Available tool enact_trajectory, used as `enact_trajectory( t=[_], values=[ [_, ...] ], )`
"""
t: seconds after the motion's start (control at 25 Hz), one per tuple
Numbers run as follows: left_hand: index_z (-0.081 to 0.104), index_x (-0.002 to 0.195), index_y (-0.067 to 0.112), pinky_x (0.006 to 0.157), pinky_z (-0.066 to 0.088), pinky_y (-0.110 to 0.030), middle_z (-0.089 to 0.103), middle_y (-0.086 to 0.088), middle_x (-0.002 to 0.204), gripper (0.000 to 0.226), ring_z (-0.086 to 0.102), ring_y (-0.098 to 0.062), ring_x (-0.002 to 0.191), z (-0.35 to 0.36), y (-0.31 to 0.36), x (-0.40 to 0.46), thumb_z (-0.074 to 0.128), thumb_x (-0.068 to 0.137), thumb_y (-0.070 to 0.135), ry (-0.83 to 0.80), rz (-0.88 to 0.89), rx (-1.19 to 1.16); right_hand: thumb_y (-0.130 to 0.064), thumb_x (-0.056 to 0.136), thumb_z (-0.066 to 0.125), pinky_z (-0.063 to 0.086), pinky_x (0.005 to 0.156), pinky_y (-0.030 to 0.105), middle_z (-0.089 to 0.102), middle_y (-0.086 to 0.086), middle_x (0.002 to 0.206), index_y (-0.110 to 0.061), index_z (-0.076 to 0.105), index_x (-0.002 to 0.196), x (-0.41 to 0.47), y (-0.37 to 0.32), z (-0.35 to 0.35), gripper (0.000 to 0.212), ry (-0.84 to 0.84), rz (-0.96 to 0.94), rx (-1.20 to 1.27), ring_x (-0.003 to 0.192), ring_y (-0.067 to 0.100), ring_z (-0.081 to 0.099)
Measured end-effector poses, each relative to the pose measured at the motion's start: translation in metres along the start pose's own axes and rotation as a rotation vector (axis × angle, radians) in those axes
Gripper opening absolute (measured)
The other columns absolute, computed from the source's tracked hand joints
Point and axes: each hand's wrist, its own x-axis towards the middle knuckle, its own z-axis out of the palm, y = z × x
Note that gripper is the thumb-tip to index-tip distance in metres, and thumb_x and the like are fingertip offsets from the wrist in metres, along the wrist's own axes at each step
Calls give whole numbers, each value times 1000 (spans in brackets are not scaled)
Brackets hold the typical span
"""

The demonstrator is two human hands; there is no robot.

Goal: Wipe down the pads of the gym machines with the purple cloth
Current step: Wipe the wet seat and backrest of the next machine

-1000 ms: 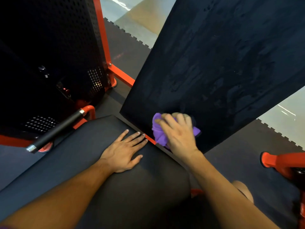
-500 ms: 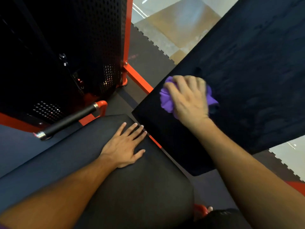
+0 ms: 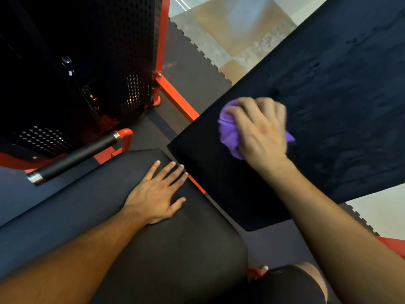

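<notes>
the right hand grips the bunched purple cloth, fingers curled over it, pressing it to the dark back pad right of centre in the frame. the left hand lies flat, fingers straight, on the seat pad lower centre. a black handle juts out at left.
</notes>
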Motion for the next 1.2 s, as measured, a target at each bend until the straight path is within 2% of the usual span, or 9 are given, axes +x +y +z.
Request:
enact_trajectory(
  t=[0.28,0.4,0.6,0.72,0.84,0.92,1.0,1.12,1.2],
  values=[
    [32,161,24,128,6,-53,27,-1,169,74,19,-22,158,-3,-1,1,27,100,66,17,0,7,-16,94,38,36,85,42,65,8,117,-11,71,112,-92,-39,48,38,-359,-443,100,97,31,58],
    [29,162,24,128,7,-55,24,-2,170,74,17,-22,158,2,-2,2,26,101,66,27,2,10,-19,96,44,35,85,41,67,11,120,-7,72,114,-97,-4,18,35,-200,-342,166,100,32,54],
    [33,161,25,128,9,-55,28,0,169,74,18,-22,158,0,0,0,28,100,66,20,-3,9,-15,95,42,39,81,42,65,9,109,-9,67,107,42,-16,16,29,40,-251,9,94,31,59],
    [35,161,26,128,10,-54,29,1,168,73,19,-21,158,-1,0,3,29,100,66,3,2,25,-16,90,33,39,76,44,60,7,97,-12,66,96,75,-53,38,34,-92,-346,47,91,31,57],
    [44,157,26,127,13,-55,39,1,164,71,25,-22,156,-1,3,0,33,98,65,22,1,35,-17,86,52,36,82,41,59,2,109,-20,66,109,45,-64,39,27,-352,-417,213,103,27,53],
    [41,158,27,127,11,-54,38,3,164,72,23,-20,157,-1,-3,0,33,98,65,4,0,18,-12,82,59,36,84,37,54,-2,116,-25,61,121,-6,-56,26,41,-499,-277,474,108,22,51],
    [37,160,28,127,7,-51,34,4,166,72,23,-18,157,-2,-3,0,32,98,66,-7,-4,45,-6,78,59,43,86,30,50,-4,117,-27,61,123,-68,-39,-5,49,-517,132,908,106,15,54],
    [40,159,27,126,4,-45,37,5,165,75,27,-17,155,-2,-3,-5,29,97,68,-7,-14,66,-6,91,58,51,79,29,61,2,110,-30,67,114,-154,-12,-65,34,-261,774,1220,96,12,60],
    [45,156,27,126,8,-46,41,4,162,79,31,-19,154,-7,0,1,28,93,72,-4,-51,-18,-19,98,56,50,55,34,69,17,85,-20,69,100,-198,1,-102,12,-120,1138,1271,64,20,62]
  ],
)
